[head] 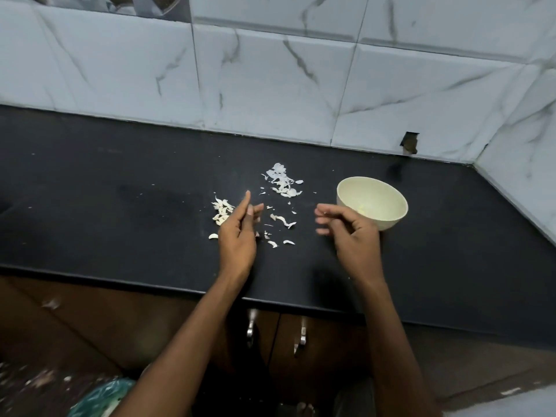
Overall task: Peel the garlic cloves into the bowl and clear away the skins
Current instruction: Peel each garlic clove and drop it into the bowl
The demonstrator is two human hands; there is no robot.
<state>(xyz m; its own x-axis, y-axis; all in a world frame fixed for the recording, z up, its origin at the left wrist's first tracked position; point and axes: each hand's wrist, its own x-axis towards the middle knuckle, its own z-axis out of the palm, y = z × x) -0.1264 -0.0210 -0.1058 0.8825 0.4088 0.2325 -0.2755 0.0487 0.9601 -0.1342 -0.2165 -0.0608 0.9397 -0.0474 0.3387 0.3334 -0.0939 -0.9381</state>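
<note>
Both forearms reach over counter edge; left hand (237,233), fingers loose and apparently empty, touches unpeeled cloves (222,212) at its left; right hand (349,228), loosely curled, empty, beside bowl (388,218); skins (282,182) between, farther back.

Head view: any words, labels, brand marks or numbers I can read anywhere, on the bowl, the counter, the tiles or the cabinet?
None: no readable text in this view.
Round cream plastic bowl: plain outside and inside, no mark.
Black stone countertop: no print, only loose white garlic skins.
White marble-veined wall tiles: veins only, no writing.
Dark patterned tile at the top edge: a picture, cut off and blurred; no letters discernible.
</note>
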